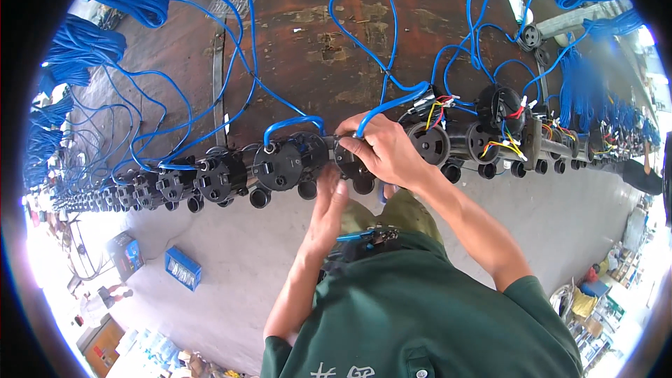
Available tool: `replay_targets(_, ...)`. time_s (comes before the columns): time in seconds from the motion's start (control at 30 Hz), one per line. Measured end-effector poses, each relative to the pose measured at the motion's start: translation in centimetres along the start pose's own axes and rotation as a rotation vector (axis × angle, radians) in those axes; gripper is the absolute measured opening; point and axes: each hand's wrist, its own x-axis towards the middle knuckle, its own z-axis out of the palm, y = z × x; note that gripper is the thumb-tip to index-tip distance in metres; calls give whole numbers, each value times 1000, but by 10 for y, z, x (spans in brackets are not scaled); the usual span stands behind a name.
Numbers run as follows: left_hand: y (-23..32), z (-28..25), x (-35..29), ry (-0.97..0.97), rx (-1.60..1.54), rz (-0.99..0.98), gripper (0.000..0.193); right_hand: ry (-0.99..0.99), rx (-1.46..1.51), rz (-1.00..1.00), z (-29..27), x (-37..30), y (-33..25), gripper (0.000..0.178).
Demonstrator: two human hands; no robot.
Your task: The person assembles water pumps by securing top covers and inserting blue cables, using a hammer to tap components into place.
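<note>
Black plastic at the centre of the action: a round housing (348, 159) sits at the table's near edge, directly in front of the person, and it has both hands around it! The right hand (381, 147) is on top, thumb laid across the face, fingers curled over the upper rim, and that reads as a pinch with the housing between them. A blue cable (387, 103) rises beside those knuckles and runs back over the brown tabletop (294, 63).

Down below, the left hand (327, 210) points upward, fingers fairly straight, thumb a little apart, nothing visibly held. Its tips are blurred near the housing's lower left side, so whether they touch it, I cannot tell.

The step in hand? My call: seating or adjusting the face of this 1 housing. Look left, where a neighbouring housing (283, 162) wears its cover and cable; look right, where another housing (428, 144) has coloured wires (439, 108) showing above it. The next move, I judge, calls for the left hand to brace from below while the right keeps the face square, with the blue cable clear of the fingers.
</note>
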Motion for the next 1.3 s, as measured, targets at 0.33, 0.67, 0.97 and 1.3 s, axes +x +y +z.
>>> replay_targets(0.33, 12, 20, 66, -24, 86, 257, 65, 452, -288, 295, -148, -108, -29, 25)
replay_targets(0.67, 10, 27, 66, 34, 134, 364, 61, 56, -1377, 559, -307, -219, 94, 66)
replay_targets(0.97, 10, 27, 64, 44, 131, 299, 61, 341, -1210, 636, -288, -267, 71, 32)
replay_targets(1.3, 8, 28, 67, 35, 122, 326, 59, 206, -135, 487, -104, -155, -59, 16)
